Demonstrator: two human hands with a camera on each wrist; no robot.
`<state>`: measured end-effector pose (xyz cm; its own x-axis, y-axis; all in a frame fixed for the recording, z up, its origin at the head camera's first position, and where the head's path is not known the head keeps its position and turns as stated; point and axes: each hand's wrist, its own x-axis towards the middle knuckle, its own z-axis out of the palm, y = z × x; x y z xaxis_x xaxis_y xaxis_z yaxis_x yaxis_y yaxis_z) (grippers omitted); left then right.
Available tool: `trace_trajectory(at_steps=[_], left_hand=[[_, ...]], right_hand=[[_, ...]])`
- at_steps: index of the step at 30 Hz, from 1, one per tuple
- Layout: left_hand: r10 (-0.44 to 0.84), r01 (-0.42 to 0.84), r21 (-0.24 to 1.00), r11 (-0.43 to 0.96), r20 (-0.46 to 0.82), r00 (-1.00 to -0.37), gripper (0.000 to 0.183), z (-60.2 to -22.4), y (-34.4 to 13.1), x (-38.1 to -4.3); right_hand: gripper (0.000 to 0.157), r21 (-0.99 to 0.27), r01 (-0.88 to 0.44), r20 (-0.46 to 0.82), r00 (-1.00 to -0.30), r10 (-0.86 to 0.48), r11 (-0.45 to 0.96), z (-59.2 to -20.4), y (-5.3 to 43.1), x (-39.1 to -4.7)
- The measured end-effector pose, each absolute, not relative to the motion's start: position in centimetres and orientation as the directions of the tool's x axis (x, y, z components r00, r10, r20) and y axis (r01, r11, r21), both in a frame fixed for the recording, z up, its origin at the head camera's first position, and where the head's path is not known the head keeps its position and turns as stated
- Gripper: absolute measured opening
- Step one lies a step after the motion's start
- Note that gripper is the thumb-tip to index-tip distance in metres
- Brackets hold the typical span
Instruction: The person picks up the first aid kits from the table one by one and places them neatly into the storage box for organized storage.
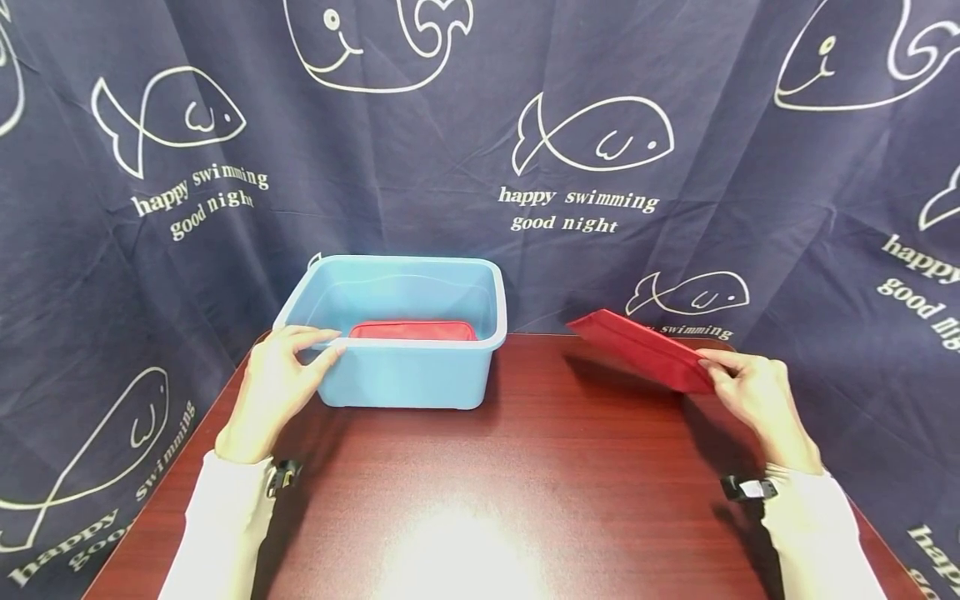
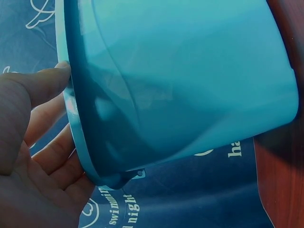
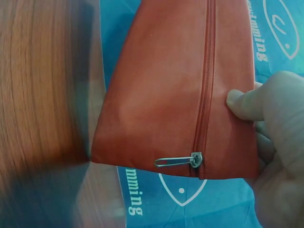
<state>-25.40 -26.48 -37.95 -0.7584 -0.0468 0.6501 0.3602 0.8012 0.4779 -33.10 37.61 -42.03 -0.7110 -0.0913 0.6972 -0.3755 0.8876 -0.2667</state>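
A light blue plastic bin stands on the table at its far left part. My left hand holds the bin's near left rim, the thumb at the outer side and the fingers over the edge; the left wrist view shows the thumb on the rim. Inside the bin lies a red item, partly hidden by the front wall. My right hand pinches a flat red zipper pouch by one end, holding it tilted above the table's right side. The right wrist view shows its metal zipper pull.
The dark red-brown table has a bright glare near its front. A navy curtain with white fish drawings and lettering hangs around the back and sides, close behind the bin.
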Motion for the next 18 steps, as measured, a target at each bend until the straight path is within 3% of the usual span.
trace_trajectory(at_steps=[18], left_hand=[[-0.057, 0.344, 0.498, 0.796, 0.627, -0.777, 0.026, -37.9, -26.4, -25.2]], right_hand=[[0.020, -0.389, -0.318, 0.670, -0.742, 0.029, 0.865, -40.2, 35.6, -31.9]])
